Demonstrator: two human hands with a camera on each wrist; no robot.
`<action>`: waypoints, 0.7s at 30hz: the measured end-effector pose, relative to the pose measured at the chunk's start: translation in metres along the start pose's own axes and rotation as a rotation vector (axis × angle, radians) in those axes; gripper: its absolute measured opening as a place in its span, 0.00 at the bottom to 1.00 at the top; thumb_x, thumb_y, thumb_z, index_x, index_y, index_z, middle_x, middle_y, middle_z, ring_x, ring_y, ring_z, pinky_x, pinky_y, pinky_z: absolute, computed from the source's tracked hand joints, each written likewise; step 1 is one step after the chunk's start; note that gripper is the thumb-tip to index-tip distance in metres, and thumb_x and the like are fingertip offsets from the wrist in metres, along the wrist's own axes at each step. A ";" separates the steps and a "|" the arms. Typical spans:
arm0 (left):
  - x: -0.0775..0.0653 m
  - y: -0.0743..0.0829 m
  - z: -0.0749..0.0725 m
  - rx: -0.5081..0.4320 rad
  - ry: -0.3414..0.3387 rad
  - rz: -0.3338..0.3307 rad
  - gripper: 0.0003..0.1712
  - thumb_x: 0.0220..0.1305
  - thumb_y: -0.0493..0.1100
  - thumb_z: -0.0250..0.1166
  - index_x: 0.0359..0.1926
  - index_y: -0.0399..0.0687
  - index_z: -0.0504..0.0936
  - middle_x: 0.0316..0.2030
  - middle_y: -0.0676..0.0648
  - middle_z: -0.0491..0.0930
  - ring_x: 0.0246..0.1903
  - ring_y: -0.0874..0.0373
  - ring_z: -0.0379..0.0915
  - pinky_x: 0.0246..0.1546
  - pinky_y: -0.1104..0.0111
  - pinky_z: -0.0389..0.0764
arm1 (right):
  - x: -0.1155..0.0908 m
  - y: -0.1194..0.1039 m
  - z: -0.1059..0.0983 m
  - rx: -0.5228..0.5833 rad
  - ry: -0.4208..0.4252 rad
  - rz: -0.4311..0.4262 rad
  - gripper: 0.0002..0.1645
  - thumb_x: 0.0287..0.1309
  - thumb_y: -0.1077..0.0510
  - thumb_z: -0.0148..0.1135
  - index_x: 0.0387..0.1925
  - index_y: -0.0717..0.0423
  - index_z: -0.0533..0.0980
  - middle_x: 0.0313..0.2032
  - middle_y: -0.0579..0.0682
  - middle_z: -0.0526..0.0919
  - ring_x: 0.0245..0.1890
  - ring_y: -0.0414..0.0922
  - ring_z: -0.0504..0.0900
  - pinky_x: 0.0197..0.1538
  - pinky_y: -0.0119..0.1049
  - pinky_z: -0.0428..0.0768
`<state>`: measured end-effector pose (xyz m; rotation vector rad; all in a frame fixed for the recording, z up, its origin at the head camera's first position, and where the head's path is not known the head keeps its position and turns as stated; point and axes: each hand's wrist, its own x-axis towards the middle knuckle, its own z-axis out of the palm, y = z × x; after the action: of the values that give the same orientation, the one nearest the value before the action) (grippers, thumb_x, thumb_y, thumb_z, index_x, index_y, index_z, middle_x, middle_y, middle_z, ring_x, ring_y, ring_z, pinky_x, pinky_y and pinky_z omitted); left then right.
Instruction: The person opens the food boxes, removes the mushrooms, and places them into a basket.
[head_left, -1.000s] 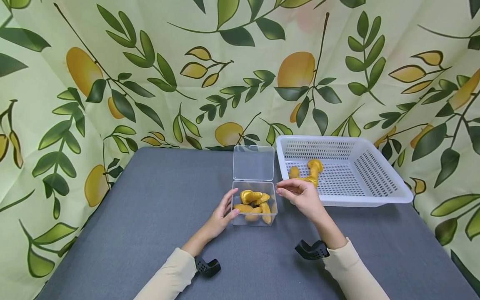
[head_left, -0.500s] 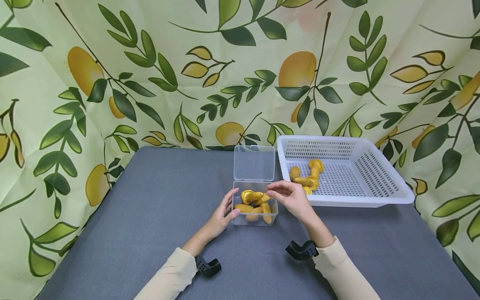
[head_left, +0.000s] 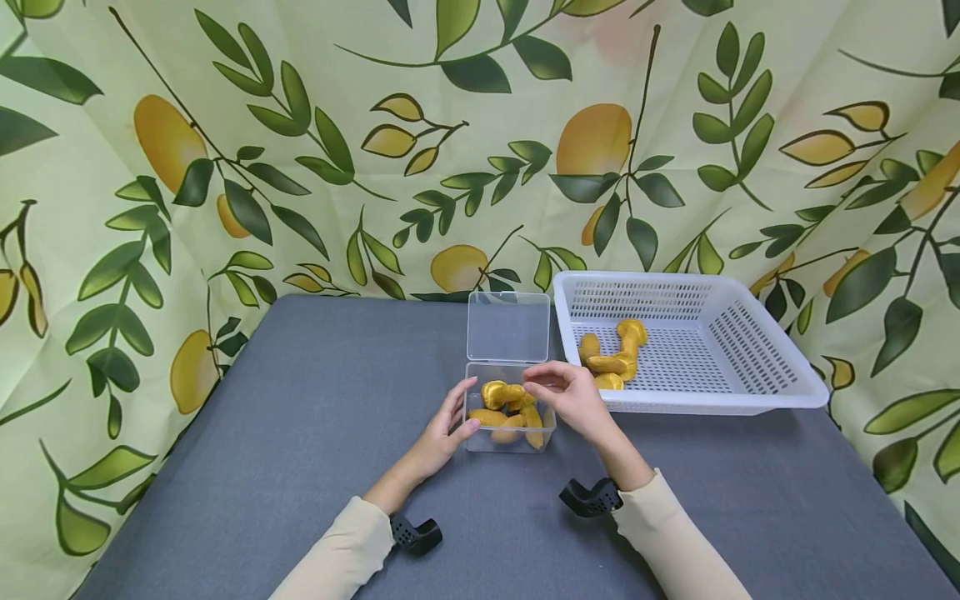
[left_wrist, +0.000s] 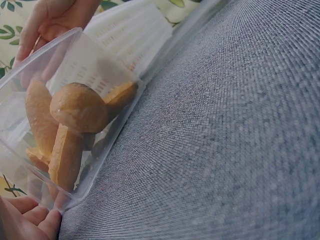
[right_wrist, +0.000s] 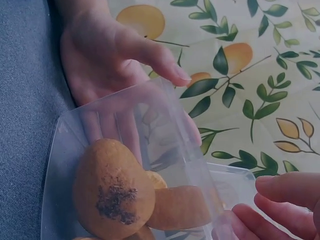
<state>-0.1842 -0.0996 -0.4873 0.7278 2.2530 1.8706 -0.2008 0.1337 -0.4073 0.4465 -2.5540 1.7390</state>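
The right hand's [head_left: 572, 396] thumb and fingers are loosely bent, tips near each other, dipped over the box's right wall beside 1 mushroom [head_left: 522, 403]. Whether they have hold of it I cannot tell: the right wrist view shows a gap behind the tips, but the tips themselves are partly hidden. The left hand's [head_left: 442, 425] fingers lie nearly straight along the left outside wall of the box [head_left: 476, 444], thumb at the rim, touching without wrapping round it.

The change is on the right. 1 second ago that hand was between the basket and the box; now it has crossed the rim and its tips are down among the contents. I judge that its work is now inside the box, while the left hand, which has barely moved, steadies it.

The box holds several mushrooms, lying at mixed angles; a dark patch marks 1 big cap [right_wrist: 115, 187] in the right wrist view. The lid [head_left: 508, 327] is open, swung back to the far side. To the right, just beside the box, stands the basket [head_left: 720, 400]; with the hand gone from its near left corner, more mushrooms [head_left: 632, 333] show there. Both stand on the grey table [head_left: 337, 367].
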 end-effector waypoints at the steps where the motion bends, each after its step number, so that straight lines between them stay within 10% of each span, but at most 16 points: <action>1: 0.000 0.000 0.000 0.001 -0.001 0.001 0.37 0.70 0.46 0.53 0.75 0.48 0.48 0.76 0.35 0.43 0.75 0.33 0.41 0.73 0.42 0.52 | 0.001 0.000 0.001 -0.009 0.000 0.000 0.13 0.56 0.66 0.65 0.42 0.70 0.81 0.42 0.69 0.85 0.33 0.24 0.81 0.40 0.20 0.81; 11: 0.001 -0.001 0.000 0.006 -0.005 -0.001 0.38 0.71 0.47 0.53 0.75 0.48 0.47 0.76 0.35 0.43 0.75 0.33 0.41 0.73 0.42 0.52 | 0.006 0.002 0.009 -0.069 -0.043 -0.012 0.14 0.54 0.68 0.65 0.43 0.73 0.79 0.42 0.69 0.84 0.43 0.58 0.87 0.44 0.32 0.86; 21: 0.001 -0.001 0.000 0.000 -0.001 0.004 0.37 0.71 0.46 0.53 0.75 0.47 0.48 0.76 0.35 0.44 0.74 0.33 0.42 0.73 0.42 0.53 | 0.011 0.001 0.014 -0.189 -0.110 -0.019 0.16 0.52 0.69 0.66 0.45 0.72 0.79 0.45 0.69 0.84 0.46 0.59 0.86 0.47 0.40 0.86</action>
<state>-0.1852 -0.0993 -0.4879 0.7344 2.2529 1.8710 -0.2098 0.1190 -0.4115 0.5699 -2.7462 1.4874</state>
